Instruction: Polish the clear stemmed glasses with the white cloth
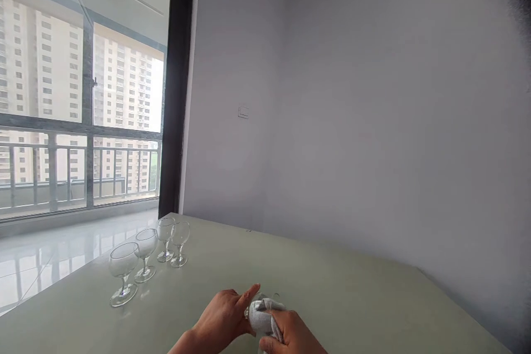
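Low over the front of the table, my left hand [224, 312] is closed around the stem end of a stemmed glass [260, 297], its thumb pointing up. The glass lies tilted on its side, and most of its bowl is hidden by a whitish cloth [260, 321]. My right hand [296, 334] grips that cloth and presses it against the bowl; part of this hand runs out of the bottom of the view.
Several clear stemmed glasses stand upright along the left of the pale green table [332, 282], the nearest glass [123, 265] closest to its left edge. A grey wall [352, 121] rises behind. Windows [83, 94] are at the left.
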### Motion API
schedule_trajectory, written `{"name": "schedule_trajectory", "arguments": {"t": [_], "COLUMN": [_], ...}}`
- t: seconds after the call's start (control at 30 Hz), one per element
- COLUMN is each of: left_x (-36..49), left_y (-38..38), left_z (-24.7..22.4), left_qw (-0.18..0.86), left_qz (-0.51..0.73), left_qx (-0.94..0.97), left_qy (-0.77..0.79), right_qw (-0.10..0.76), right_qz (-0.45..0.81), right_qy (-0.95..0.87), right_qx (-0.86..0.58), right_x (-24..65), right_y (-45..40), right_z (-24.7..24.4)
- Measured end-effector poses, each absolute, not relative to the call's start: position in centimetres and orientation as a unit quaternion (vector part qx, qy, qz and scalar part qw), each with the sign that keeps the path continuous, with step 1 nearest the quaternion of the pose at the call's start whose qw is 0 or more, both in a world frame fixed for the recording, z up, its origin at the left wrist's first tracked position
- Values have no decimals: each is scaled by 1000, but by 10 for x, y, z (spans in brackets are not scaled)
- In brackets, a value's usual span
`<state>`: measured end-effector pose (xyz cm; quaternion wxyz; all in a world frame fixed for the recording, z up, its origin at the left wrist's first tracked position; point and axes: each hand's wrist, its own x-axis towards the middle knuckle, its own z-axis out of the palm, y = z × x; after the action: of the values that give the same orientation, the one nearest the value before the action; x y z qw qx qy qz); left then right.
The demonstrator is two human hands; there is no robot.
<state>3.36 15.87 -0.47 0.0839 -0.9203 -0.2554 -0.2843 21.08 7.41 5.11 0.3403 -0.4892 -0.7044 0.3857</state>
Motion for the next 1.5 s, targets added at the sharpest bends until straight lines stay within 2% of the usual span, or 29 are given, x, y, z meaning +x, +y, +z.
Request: {"name": "schedule_trajectory", "arguments": {"t": [0.17,0.23,0.33,0.5,0.57,0.67,0.77,0.83,0.97,1.03,1.1,1.2,1.27,1.33,1.43,1.5], "left_x": [41,41,35,32,37,43,41,37,36,41,45,46,43,40,42,46], "left_y": [146,143,146,151,147,139,136,138,143,142,139,135,136,139,144,144], "left_z": [18,25,28,22,23,27,31,32,32,32,31,29,30,31,31,27], "left_qw": [205,236,182,-26,1,147,233,207,44,14,63,190,200,117,-122,-230], "left_qz": [-338,-346,-321,-284,-297,-323,-334,-333,-324,-331,-356,-399,-393,-364,-299,-272], "left_qx": [-876,-866,-891,-911,-906,-885,-867,-876,-899,-895,-882,-843,-842,-864,-872,-854], "left_qy": [-277,-274,-263,-298,-303,-300,-288,-280,-292,-298,-302,-306,-310,-327,-368,-380], "right_qw": [500,527,513,402,422,492,498,482,445,430,437,472,485,479,421,389], "right_qz": [539,603,601,466,472,540,587,572,459,437,470,560,586,554,476,458], "right_qy": [-503,-424,-452,-633,-614,-506,-455,-487,-576,-591,-575,-502,-478,-512,-617,-653], "right_qx": [-454,-423,-415,-470,-472,-459,-448,-451,-510,-525,-508,-460,-439,-448,-463,-460], "right_x": [214,213,211,213,218,226,228,226,223,225,227,227,225,224,229,234], "right_y": [96,100,94,82,86,94,96,90,76,74,78,86,86,81,70,67], "right_z": [26,20,26,48,48,41,38,42,60,65,65,60,60,65,79,85]}}
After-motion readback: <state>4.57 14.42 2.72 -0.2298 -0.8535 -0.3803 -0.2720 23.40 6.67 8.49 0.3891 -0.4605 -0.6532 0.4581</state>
